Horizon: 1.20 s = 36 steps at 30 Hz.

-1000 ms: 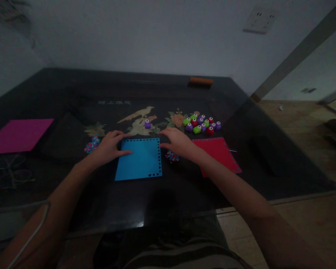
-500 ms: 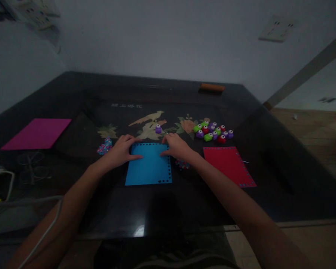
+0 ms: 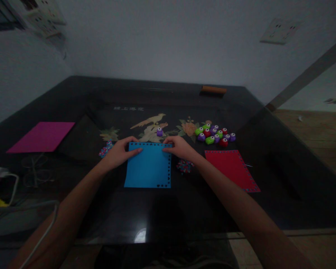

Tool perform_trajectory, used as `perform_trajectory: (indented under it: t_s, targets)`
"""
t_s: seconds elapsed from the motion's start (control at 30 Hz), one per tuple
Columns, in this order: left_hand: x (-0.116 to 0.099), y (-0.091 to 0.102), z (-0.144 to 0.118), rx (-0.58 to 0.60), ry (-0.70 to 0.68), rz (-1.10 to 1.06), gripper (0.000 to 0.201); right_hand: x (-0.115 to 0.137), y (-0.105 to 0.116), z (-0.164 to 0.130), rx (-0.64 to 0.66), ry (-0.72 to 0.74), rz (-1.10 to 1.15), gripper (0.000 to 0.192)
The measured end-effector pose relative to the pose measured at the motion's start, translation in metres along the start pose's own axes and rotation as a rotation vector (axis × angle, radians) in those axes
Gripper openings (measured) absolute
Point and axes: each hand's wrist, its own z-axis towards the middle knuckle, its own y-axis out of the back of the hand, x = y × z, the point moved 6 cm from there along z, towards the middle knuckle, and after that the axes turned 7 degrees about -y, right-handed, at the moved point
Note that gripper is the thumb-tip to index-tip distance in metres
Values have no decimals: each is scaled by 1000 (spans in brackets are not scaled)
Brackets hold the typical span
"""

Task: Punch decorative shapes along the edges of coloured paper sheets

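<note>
I see both hands on the blue sheet's far edge: left hand [image 3: 118,152] at its 11 o'clock corner, right hand [image 3: 179,147] at 1 o'clock, fingers pinching the edge (grip partly hidden). The blue sheet [image 3: 149,166] lies flat mid-bench [image 3: 156,209]. A red sheet [image 3: 231,169] sits at 3 o'clock, punches [image 3: 214,134] at 2 o'clock.

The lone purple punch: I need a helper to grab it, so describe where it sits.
On the dark table, look just beyond the far edge of the blue sheet, between both hands. The lone purple punch stands apart on the bird picture; the other punches huddle to its right.
</note>
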Motion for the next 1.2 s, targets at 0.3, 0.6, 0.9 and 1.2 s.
perform_trajectory:
  t_s: [0.3, 0.6, 0.9, 1.2]
  targets:
    - [-4, -36, -24, 289, 228, -569, 63, 6, 44, -7, 14, 19, 428, 17]
    - [-37, -70, -46, 687, 223, -624, 30, 13, 56, -15, -24, 35, 521, 19]
    - [-44, -72, -42, 680, 83, -474, 32, 17, 62, -18, -86, 63, 477, 19]
    - [-44, -78, -42, 660, 31, -433, 35, 32, 73, -27, -155, 62, 306, 19]
